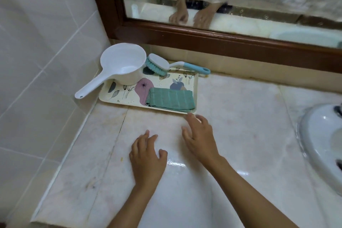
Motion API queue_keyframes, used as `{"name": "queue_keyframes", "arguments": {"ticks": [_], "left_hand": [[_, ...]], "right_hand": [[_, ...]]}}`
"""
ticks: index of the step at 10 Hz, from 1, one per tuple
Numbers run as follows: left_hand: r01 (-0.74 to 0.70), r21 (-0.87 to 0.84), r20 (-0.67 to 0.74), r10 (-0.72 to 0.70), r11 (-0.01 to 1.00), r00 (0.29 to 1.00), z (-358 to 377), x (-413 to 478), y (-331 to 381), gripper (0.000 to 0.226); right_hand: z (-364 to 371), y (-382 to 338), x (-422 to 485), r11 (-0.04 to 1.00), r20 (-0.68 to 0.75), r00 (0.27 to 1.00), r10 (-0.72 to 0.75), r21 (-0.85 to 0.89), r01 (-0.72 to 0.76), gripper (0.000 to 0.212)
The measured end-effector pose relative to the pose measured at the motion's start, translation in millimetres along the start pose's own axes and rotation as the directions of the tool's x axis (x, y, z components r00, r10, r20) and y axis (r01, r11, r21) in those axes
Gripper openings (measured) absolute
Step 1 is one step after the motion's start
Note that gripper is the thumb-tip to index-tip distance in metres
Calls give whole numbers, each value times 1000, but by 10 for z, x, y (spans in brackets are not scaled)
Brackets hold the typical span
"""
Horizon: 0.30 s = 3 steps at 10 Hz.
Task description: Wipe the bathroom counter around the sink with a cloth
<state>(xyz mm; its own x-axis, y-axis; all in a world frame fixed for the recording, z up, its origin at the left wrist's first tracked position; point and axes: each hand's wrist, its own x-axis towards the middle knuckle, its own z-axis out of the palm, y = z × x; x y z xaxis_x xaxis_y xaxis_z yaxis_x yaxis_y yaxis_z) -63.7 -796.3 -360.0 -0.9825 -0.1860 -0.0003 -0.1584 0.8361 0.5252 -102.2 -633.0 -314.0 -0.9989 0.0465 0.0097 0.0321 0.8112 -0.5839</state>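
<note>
A folded green cloth (171, 99) lies on the right part of a patterned tray (118, 98) at the back left of the pale marble counter (240, 126). My right hand (199, 135) hovers just in front of the tray's near right corner, fingers spread and holding nothing. My left hand (147, 155) is over the counter to its left and nearer me, fingers loosely bent and empty. The white sink (318, 144) sits at the right edge of the view.
A white water dipper (120, 68) stands on the tray's left end, its handle overhanging the counter edge. A teal scrub brush (162, 65) leans across the tray's back rim. A wood-framed mirror (203, 37) with newspaper over it runs behind; tiled wall at left.
</note>
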Motion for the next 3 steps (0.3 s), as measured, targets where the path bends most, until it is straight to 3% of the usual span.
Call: {"name": "queue_keyframes", "arguments": {"ticks": [1,3], "left_hand": [[120,-111,70,-113,987,991,-6,-34,337,41],[-187,-404,-19,196,895,980,133,-782,1019,36]], "right_hand": [[-244,241,-510,988,-58,990,132,91,-126,37],[-681,967,-1468,970,-176,970,168,207,-130,41]]}}
